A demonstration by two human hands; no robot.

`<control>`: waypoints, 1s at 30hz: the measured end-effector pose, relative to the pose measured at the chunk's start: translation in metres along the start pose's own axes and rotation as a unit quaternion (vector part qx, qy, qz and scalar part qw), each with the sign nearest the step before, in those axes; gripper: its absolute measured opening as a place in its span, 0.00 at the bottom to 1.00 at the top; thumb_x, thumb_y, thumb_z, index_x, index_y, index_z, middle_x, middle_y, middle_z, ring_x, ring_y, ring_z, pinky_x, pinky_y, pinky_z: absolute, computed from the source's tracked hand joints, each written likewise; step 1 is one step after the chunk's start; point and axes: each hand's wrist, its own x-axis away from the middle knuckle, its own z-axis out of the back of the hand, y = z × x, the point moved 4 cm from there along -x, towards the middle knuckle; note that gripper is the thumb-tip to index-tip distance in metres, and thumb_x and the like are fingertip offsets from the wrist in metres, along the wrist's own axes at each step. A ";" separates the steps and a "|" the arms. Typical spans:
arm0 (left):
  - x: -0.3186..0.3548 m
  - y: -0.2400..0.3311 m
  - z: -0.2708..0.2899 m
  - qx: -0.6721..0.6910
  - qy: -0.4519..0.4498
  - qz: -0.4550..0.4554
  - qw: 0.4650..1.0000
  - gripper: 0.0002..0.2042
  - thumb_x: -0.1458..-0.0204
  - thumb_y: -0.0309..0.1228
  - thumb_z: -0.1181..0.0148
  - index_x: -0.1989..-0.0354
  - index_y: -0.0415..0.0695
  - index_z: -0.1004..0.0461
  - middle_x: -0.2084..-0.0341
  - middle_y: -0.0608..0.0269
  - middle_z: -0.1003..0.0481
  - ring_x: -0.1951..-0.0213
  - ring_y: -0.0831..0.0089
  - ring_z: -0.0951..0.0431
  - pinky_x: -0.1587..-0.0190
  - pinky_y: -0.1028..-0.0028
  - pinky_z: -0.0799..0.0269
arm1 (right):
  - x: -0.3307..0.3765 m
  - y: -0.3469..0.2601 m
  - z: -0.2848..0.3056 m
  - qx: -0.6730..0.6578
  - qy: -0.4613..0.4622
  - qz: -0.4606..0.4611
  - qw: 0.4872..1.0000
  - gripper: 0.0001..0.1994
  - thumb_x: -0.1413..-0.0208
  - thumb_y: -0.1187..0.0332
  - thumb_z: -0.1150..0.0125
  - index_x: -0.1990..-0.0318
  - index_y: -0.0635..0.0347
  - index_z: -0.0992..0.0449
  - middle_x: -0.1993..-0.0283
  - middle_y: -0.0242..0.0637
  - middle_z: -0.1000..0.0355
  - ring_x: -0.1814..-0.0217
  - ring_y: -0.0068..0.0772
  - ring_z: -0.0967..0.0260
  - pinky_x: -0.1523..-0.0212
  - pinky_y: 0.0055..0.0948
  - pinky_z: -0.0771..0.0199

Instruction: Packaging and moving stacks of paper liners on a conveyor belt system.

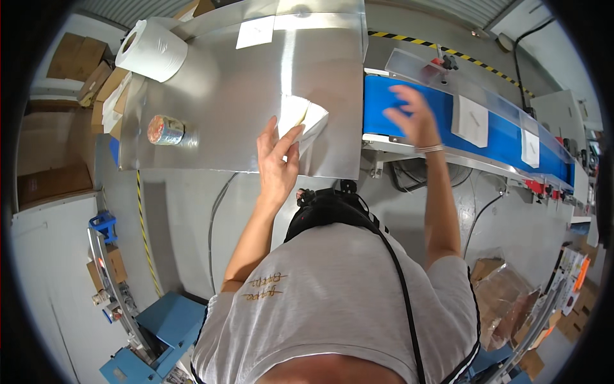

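My left hand (279, 152) is at the near edge of the metal table, its fingers closed on the lower left side of a white flat packet (313, 127). The packet looks creased and tilted up a little from the tabletop. Over the near end of the blue conveyor belt (441, 105) hovers my right hand (416, 120), slightly blurred, with fingers apart and nothing in them. Farther right on the belt lie a white packet (470, 120) and another, smaller-looking white packet (530, 148). A similar white sheet or packet (256, 32) rests at the far side of the table.
A large white roll (160, 54) lies at the table's far left, with a roll of clear tape (166, 130) nearer. The metal table (217, 96) ends beside the conveyor. Clear guards (416, 63) run along the belt. Cardboard boxes (77, 56) stand at left.
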 end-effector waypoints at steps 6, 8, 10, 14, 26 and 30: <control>-0.003 -0.003 -0.002 0.006 -0.018 0.006 1.000 0.22 0.57 0.14 0.44 0.55 0.54 0.23 0.42 0.44 0.41 0.45 0.51 0.38 0.47 0.63 0.35 | -0.025 -0.046 -0.096 -0.158 -0.235 0.002 0.959 0.27 0.55 0.70 0.34 0.45 0.53 0.36 0.45 0.32 0.36 0.45 0.32 0.38 0.45 0.30 0.36; -0.004 -0.001 -0.002 0.004 -0.019 0.002 1.000 0.22 0.57 0.14 0.44 0.55 0.54 0.23 0.42 0.44 0.42 0.44 0.51 0.39 0.46 0.62 0.36 | -0.034 -0.043 -0.110 -0.185 -0.271 0.005 0.945 0.27 0.55 0.72 0.34 0.45 0.54 0.35 0.47 0.31 0.36 0.46 0.29 0.38 0.45 0.30 0.36; -0.004 -0.001 -0.002 0.013 -0.027 0.022 0.999 0.21 0.57 0.14 0.44 0.56 0.53 0.23 0.42 0.44 0.42 0.43 0.50 0.40 0.45 0.62 0.37 | -0.037 -0.045 -0.114 -0.204 -0.293 0.021 0.934 0.26 0.56 0.73 0.35 0.47 0.55 0.35 0.49 0.30 0.36 0.46 0.27 0.39 0.45 0.30 0.36; -0.004 -0.003 -0.002 0.031 -0.029 0.030 0.999 0.21 0.57 0.14 0.44 0.56 0.54 0.23 0.41 0.45 0.42 0.43 0.50 0.40 0.45 0.63 0.37 | -0.038 -0.044 -0.113 -0.228 -0.301 0.023 0.926 0.24 0.56 0.74 0.35 0.49 0.56 0.33 0.49 0.31 0.36 0.46 0.27 0.39 0.45 0.29 0.37; -0.020 -0.003 0.007 -0.163 0.028 -0.058 0.985 0.12 0.51 0.21 0.45 0.58 0.48 0.24 0.62 0.61 0.26 0.59 0.63 0.29 0.51 0.63 0.40 | 0.007 0.077 -0.011 -0.193 0.038 -0.174 0.965 0.10 0.45 0.64 0.39 0.65 0.59 0.32 0.72 0.25 0.34 0.69 0.15 0.41 0.68 0.19 0.37; -0.026 0.008 0.000 -0.156 0.009 -0.044 0.987 0.13 0.53 0.19 0.45 0.58 0.46 0.25 0.64 0.60 0.26 0.61 0.63 0.28 0.53 0.65 0.38 | 0.035 0.190 0.091 -0.141 0.267 -0.250 0.920 0.18 0.51 0.58 0.35 0.58 0.62 0.26 0.71 0.31 0.28 0.70 0.19 0.34 0.69 0.23 0.32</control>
